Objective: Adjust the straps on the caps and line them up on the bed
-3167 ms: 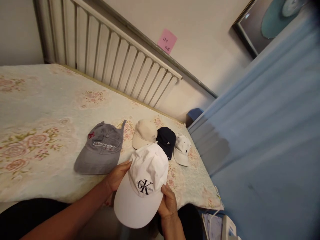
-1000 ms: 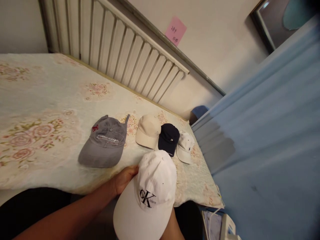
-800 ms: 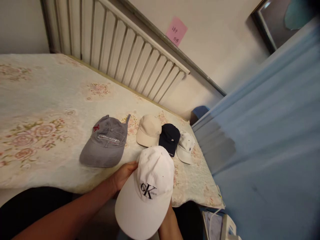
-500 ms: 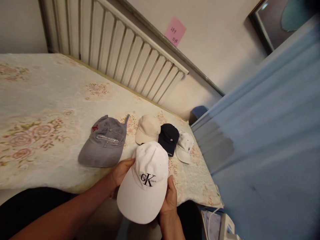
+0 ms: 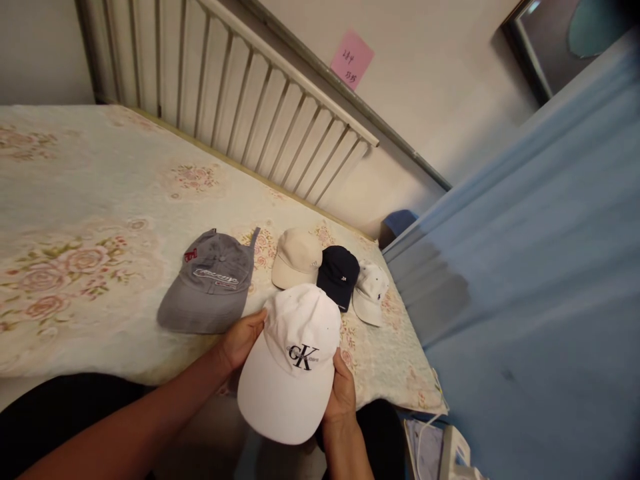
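Observation:
I hold a white cap with a black logo (image 5: 293, 363) over the near edge of the bed, brim toward me. My left hand (image 5: 241, 339) grips its left side and my right hand (image 5: 341, 389) grips its right side at the brim. Beyond it on the bed lie a grey cap (image 5: 210, 283), a beige cap (image 5: 295, 259), a dark navy cap (image 5: 339, 275) and a small white cap (image 5: 369, 292) in a row.
The bed (image 5: 85, 213) has a floral cover and a slatted headboard (image 5: 240, 93) against the wall, which carries a pink note (image 5: 351, 59). A blue curtain (image 5: 540, 280) hangs at the right. Papers and a white object (image 5: 440, 453) lie on the floor.
The white cap dipped toward me, then rose again and moved back over the bed edge; my right hand has come back into view on its brim. The other caps have not moved.

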A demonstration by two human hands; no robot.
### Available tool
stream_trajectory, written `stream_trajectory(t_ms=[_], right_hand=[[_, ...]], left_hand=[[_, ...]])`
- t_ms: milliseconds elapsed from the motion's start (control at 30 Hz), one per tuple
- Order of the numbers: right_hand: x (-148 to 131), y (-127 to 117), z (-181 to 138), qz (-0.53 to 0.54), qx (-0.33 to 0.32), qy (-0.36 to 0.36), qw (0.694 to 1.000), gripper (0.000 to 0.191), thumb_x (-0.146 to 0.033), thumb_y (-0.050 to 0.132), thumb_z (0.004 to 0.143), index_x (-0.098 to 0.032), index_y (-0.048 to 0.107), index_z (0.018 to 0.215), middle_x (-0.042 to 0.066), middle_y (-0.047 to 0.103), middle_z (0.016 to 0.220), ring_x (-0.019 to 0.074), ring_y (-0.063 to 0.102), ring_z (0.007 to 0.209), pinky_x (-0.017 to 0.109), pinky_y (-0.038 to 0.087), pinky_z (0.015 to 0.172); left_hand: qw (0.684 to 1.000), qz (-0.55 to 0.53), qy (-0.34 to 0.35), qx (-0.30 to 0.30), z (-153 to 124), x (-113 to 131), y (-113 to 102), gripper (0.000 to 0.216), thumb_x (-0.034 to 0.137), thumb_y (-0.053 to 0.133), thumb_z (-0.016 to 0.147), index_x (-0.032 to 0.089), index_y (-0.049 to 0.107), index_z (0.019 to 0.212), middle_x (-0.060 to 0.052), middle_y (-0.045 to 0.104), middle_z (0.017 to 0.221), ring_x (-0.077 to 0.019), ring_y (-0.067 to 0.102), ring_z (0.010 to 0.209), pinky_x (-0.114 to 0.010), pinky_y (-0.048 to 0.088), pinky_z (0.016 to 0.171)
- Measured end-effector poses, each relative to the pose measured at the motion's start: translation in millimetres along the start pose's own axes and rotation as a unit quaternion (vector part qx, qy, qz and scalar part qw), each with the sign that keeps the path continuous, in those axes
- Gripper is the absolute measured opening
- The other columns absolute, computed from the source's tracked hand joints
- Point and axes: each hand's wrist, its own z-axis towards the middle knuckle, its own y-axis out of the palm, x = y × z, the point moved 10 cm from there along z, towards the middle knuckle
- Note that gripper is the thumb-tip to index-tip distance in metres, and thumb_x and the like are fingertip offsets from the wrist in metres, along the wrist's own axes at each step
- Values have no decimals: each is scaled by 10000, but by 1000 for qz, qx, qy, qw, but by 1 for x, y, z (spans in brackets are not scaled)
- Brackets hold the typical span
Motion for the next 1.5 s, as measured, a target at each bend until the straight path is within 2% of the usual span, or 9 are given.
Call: stream_trajectory(t_ms=[233,433,600,733,900,1067,1133,1333,1500], right_hand=[[1,3,0,20,4,-28,999,364,-397,617,795,-151,693,1053,110,713,1096,269,590,1148,507,376,1038],[27,1,-14,13,2,-32,999,389,-388,677,745,-156,681,1058,112,711,1098,288,583,1155,516,395,1019],[38,1,-27,-40,-23,-53,998,523,-305,750,671,-152,625,1155,129,678,1164,290,582,1153,480,421,1003],[28,2,-29,-82,-41,-49,995,574,-274,775,640,-172,604,1178,131,668,1179,283,586,1149,475,450,972],[13,-10,-25,-91,-30,-37,995,524,-229,793,609,-171,644,1108,125,700,1107,282,619,1103,470,471,950],[9,-33,-28,11,54,-80,995,373,-317,742,684,-164,681,1019,91,737,1014,261,617,1113,464,438,1010],[14,-35,-35,47,66,-104,991,353,-327,728,703,-169,684,1016,77,737,1021,245,607,1132,446,408,1048],[37,-20,-50,2,6,-70,997,421,-197,750,671,-164,667,1083,89,697,1136,233,603,1141,407,339,1105],[10,-27,-41,-48,-26,-77,996,503,-197,757,670,-187,631,1157,90,676,1180,230,614,1125,409,367,1081]], left_hand=[[999,-13,-42,23,-5,-5,4,538,420,384,920,55,537,1284,-162,741,949,-315,678,962,-456,445,943],[997,-18,-44,56,-9,-3,1,569,466,403,897,62,559,1267,-155,739,976,-328,674,962,-450,463,922],[998,-15,-62,27,-10,-6,6,595,499,436,876,64,569,1260,-156,732,1007,-337,662,993,-453,454,938],[1000,-9,-22,-8,-8,2,10,537,427,466,889,89,536,1300,-145,726,1040,-312,660,1013,-433,430,975],[998,10,60,-10,-5,20,4,497,308,522,882,112,496,1337,-139,712,1088,-288,658,1026,-423,427,989],[991,10,129,43,-4,35,-8,438,217,529,885,125,515,1313,-114,725,1063,-247,677,985,-373,463,959],[987,4,147,63,-5,39,-11,426,205,511,898,122,510,1316,-106,732,1039,-233,681,970,-357,467,953],[993,6,113,41,-5,31,-5,434,262,477,923,98,497,1325,-122,730,1034,-242,678,971,-377,457,960],[990,4,138,9,-5,39,-2,424,226,488,918,101,499,1324,-117,733,1028,-227,683,948,-357,470,931]])
